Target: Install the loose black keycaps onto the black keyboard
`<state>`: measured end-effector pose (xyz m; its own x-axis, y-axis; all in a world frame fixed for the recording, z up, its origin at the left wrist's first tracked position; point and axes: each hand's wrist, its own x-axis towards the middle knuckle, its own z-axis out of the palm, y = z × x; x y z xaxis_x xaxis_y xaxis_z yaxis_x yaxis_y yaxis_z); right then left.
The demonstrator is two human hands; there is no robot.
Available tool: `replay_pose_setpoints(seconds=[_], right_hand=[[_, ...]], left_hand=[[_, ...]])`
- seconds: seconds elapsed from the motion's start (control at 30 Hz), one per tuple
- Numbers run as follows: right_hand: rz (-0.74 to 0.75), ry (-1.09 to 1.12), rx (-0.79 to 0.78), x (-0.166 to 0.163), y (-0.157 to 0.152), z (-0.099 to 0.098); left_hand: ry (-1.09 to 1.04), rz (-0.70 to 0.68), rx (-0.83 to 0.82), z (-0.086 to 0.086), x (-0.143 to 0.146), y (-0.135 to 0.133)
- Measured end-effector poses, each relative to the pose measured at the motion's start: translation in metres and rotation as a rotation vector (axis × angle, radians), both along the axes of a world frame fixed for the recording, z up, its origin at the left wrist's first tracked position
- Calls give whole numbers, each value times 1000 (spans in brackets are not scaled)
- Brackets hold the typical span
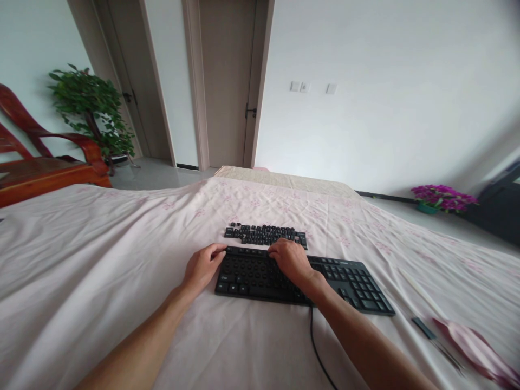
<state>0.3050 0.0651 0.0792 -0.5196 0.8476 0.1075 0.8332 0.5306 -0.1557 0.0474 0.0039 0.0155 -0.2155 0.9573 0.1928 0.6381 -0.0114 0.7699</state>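
A black keyboard (349, 281) lies on a pale pink floral sheet (101, 260); most keys of its left part are off, leaving bare round sockets. The removed black keycaps (264, 234) lie in rows just behind it. My left hand (202, 266) rests at the keyboard's left end, fingers curled against its top left corner. My right hand (290, 260) lies over the keyboard's upper middle, fingers bent down at the back edge near the keycaps. What the fingertips hold is hidden.
The keyboard's black cable (319, 357) runs toward me. A thin white stick (420, 292), a small dark tool (424, 328) and a pink cloth (475, 346) lie at the right. A red wooden chair (44, 162), a green plant (91, 108), doors and purple flowers (442, 196) stand beyond.
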Motion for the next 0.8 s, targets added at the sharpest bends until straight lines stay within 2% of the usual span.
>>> replay_pose_setpoints(seconds=[0.23, 0.53, 0.8], right_hand=[[36, 34, 69, 4, -11, -3], [64, -136, 176, 2, -25, -11], [158, -241, 208, 1, -30, -5]], left_hand=[[-10, 5, -12, -1, -1, 0], [3, 5, -7, 0, 1, 0], [15, 0, 8, -2, 0, 0]])
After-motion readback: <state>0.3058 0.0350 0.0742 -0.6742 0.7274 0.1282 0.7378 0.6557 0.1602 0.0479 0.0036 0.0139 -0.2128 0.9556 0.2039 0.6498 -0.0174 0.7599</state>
